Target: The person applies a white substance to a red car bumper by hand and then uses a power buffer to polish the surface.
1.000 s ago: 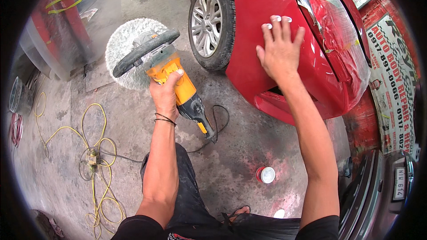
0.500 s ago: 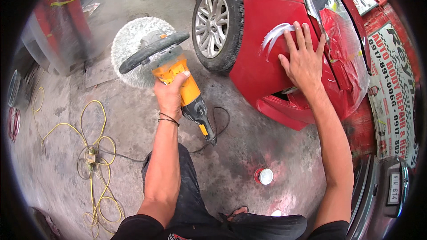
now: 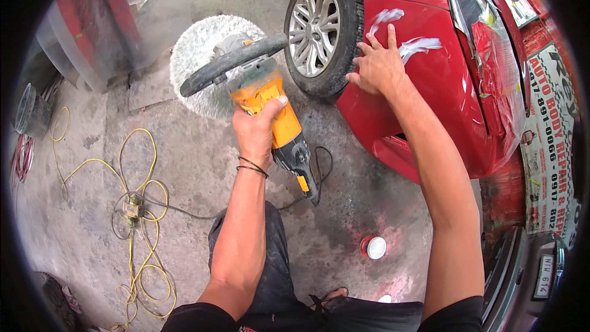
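My left hand (image 3: 253, 130) grips a yellow and black electric polisher (image 3: 285, 124) by its body, thumb on top. Its round white wool pad (image 3: 195, 42) faces away from me, partly hidden behind the dark curved handle (image 3: 233, 65). My right hand (image 3: 382, 69), fingers apart, is at the rear side panel of a red car (image 3: 367, 124), close to the wheel (image 3: 316, 32). Two white paste smears lie on the paint: an upper smear (image 3: 387, 17) just beyond the fingertips and another smear (image 3: 421, 47) right of the hand. Whether the palm touches the panel is hard to tell.
On the concrete floor, a looped yellow cord (image 3: 152, 192) runs to an outlet box (image 3: 133, 208) at left. A red can with a white lid (image 3: 375, 247) stands near my feet. A dark car (image 3: 541, 270) and a printed banner (image 3: 547, 147) are at right.
My right hand has slid left across the panel toward the wheel. The single curved white smear is now two separate smears. My left hand still holds the polisher; the whole view has shifted slightly.
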Available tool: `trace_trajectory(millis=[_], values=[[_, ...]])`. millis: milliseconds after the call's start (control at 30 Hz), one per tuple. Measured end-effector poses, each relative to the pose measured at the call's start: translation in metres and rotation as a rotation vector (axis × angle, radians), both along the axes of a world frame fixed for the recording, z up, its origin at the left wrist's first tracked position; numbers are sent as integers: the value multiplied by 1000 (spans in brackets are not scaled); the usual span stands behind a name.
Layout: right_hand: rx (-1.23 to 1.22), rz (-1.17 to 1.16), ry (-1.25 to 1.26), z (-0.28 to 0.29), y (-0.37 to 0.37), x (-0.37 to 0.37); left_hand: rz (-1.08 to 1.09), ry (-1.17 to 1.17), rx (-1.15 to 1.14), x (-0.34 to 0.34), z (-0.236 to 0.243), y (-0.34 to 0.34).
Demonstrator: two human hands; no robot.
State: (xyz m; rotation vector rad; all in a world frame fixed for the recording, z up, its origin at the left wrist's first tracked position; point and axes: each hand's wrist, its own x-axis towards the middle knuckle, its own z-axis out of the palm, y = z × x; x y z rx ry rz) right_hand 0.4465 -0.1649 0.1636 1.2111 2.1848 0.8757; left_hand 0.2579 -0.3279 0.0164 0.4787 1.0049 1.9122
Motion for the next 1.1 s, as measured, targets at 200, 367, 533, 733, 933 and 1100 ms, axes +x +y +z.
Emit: trace_trajectory(millis=[200,367,533,733,933,1100], values=[[-36,117,4,-30,-61,68,40,-16,11,-7,-8,4],[244,138,198,-51,-97,111,6,1,-13,-7,-11,7],[-78,4,16,-136,-111,112,-5,-18,-26,-4,-10,5],[14,43,-232,-167,-105,140,-36,34,-6,1,-19,6],[169,203,572,-76,-132,111,-2,110,-18,-12,-14,3],[482,40,376,-41,-104,147,-46,92,-20,1,-11,5]])
